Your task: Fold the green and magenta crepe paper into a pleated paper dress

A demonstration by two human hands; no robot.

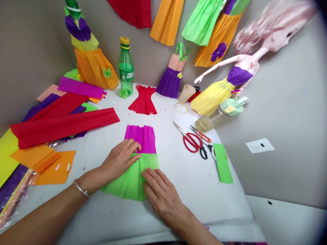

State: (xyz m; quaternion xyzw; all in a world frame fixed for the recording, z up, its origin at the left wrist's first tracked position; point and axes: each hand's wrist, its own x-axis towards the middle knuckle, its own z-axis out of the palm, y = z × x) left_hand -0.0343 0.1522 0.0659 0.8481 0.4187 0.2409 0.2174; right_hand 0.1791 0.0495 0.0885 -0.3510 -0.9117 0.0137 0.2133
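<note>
Crepe-paper dress (pixel 140 141), magenta over green, waist partly hidden under left hand (pixel 120 160) and right hand (pixel 162 197), both pressed flat

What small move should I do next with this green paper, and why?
Probably smooth the green crepe paper downward with your right hand, I think, while your left hand keeps pressing at the join with the magenta crepe paper. The green pleats fan out from that join, and your right hand already lies on them.
</note>
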